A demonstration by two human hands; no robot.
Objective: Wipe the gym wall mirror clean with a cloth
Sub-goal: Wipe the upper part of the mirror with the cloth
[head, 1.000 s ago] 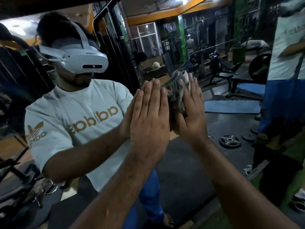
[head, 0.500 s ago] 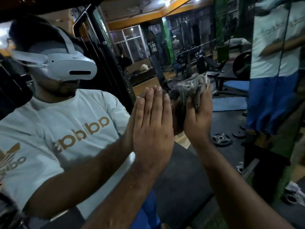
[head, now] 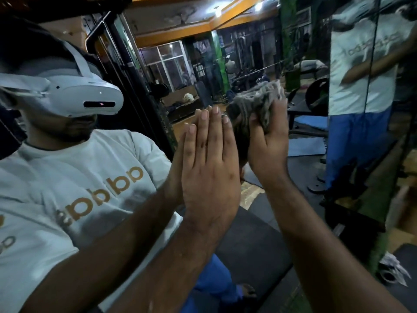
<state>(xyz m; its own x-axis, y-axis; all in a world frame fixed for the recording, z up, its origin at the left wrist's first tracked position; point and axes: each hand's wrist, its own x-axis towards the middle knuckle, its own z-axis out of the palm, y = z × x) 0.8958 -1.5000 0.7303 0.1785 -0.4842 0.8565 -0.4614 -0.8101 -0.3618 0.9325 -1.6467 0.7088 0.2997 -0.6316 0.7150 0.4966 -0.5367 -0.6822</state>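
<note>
The wall mirror (head: 266, 222) fills the view straight ahead and reflects me and the gym behind. My left hand (head: 209, 168) lies flat against the glass, fingers straight and close together, holding nothing. To its right my right hand (head: 269, 141) presses a crumpled grey cloth (head: 259, 100) onto the mirror at about head height. The cloth bunches above and around the fingers. Both forearms reach up from the bottom of the view.
A second mirror panel (head: 361, 109) meets this one at a corner on the right, showing a reflected figure in a white shirt and blue trousers. A crumpled paper (head: 393, 265) lies on the floor at the lower right. Weight machines and benches appear in reflection.
My right hand has slid the cloth to the right and slightly up across the glass. My left hand has stayed flat on the mirror. My view has shifted rightward.
</note>
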